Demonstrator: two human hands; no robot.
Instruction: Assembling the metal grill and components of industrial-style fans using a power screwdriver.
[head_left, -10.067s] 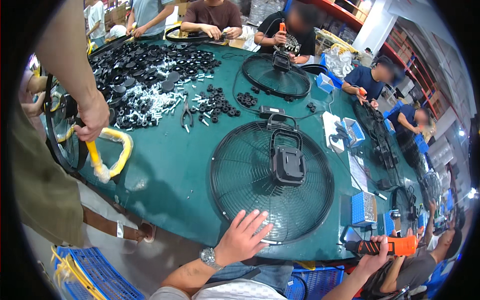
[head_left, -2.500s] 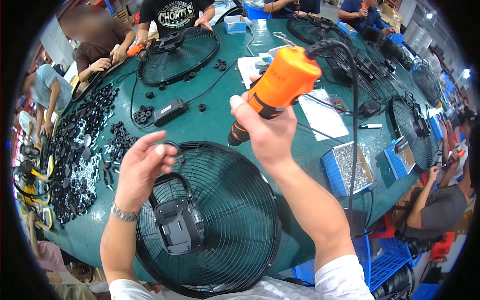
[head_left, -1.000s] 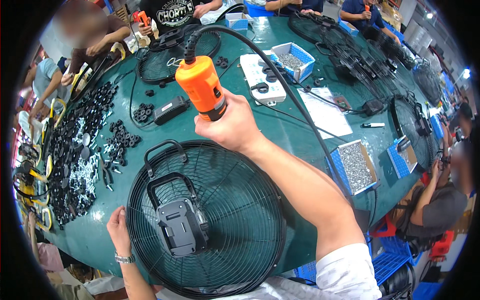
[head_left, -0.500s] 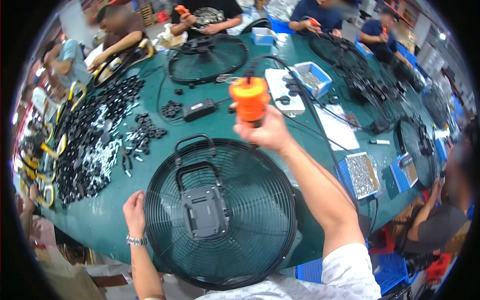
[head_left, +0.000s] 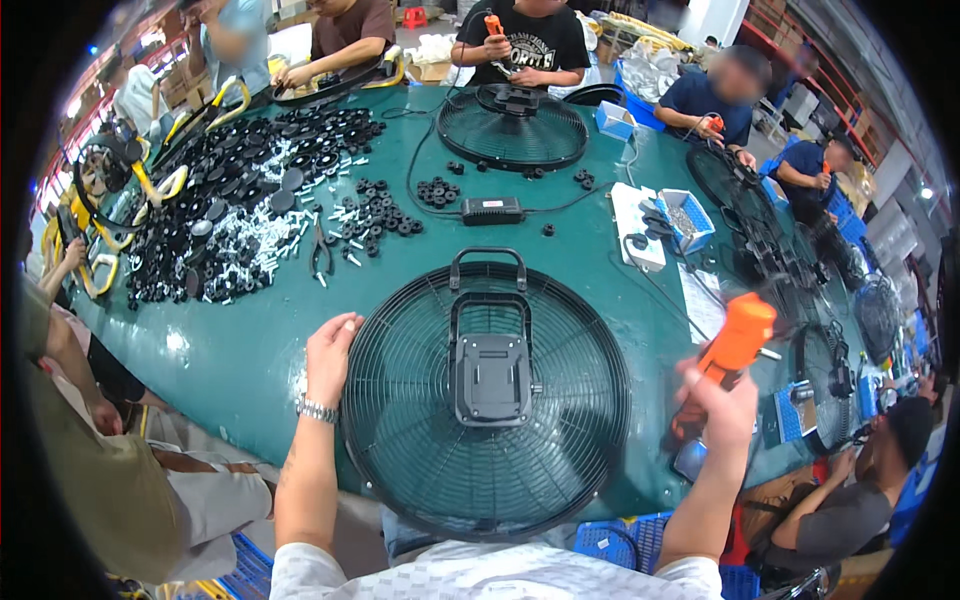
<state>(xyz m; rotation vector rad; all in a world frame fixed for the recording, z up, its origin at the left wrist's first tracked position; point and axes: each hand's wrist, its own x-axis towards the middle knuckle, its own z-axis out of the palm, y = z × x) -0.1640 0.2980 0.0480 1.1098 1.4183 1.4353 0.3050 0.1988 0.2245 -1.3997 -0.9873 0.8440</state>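
A round black fan (head_left: 487, 455) with a wire guard lies in front of me. Its motor housing (head_left: 492, 378) faces up, and a black carry handle (head_left: 487, 256) rises at the far rim. Beside the left rim is my left hand (head_left: 332, 350), its fingers curled together; what they hold, if anything, is hidden. My right hand (head_left: 727, 405) is wrapped round an orange electric screwdriver (head_left: 738, 335), slightly blurred, raised to the right of the fan. The screwdriver's tip cannot be made out.
Black round parts and silver screws (head_left: 270, 240) are heaped at the left, with pliers (head_left: 320, 250) nearby. Beyond the fan lies a black power adapter (head_left: 492, 210). A blue box of screws (head_left: 685, 220) stands at the right. Co-workers handle other fans (head_left: 513, 130) around the green table (head_left: 240, 350).
My right hand has swung the screwdriver from above the fan's far rim to the right and nearer me. My view has shifted; the left hand stays by the rim.
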